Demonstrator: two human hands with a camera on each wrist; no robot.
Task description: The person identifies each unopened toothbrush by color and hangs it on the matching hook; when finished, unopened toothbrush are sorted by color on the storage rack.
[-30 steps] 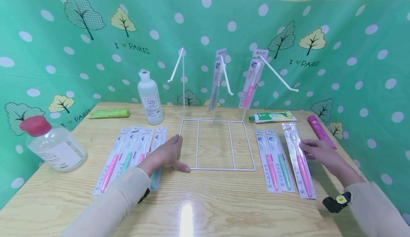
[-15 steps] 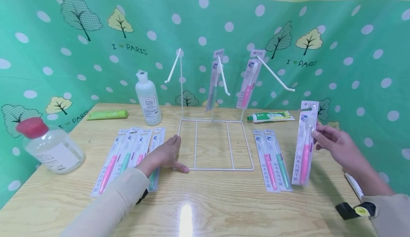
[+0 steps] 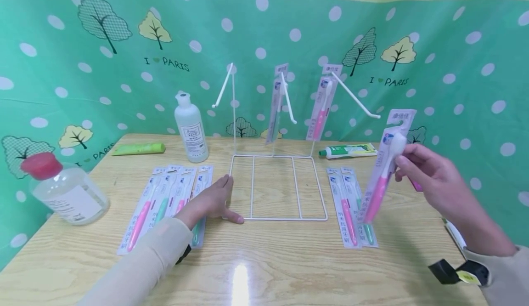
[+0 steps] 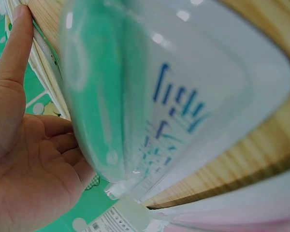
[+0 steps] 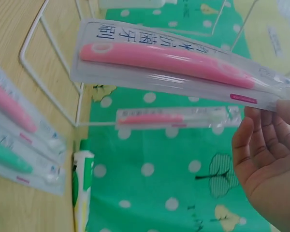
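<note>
My right hand (image 3: 438, 177) pinches a packaged pink toothbrush (image 3: 379, 191) by the side of its card, tilted above the table to the right of the rack. In the right wrist view the pack (image 5: 154, 63) lies across the picture, thumb on its edge. My left hand (image 3: 212, 199) rests at the left side of the white wire rack (image 3: 281, 218), fingers extended, thumb over the front wire. Packaged toothbrushes hang on the rack's middle hook (image 3: 291, 104) and right hook (image 3: 356, 95). A green-handled toothbrush pack (image 4: 106, 96) looms close in the left wrist view.
Several packaged toothbrushes (image 3: 142, 214) lie left of the rack, and two more (image 3: 347, 214) lie right of it. Bottles stand at left: a red-capped bottle (image 3: 72, 193) and a white bottle (image 3: 192, 131). A green tube (image 3: 138, 148) and a toothpaste tube (image 3: 349, 150) lie at the back.
My right hand has lifted the pink toothbrush pack off the table, raised it and tilted its top toward the right. My left hand stays on the rack.
</note>
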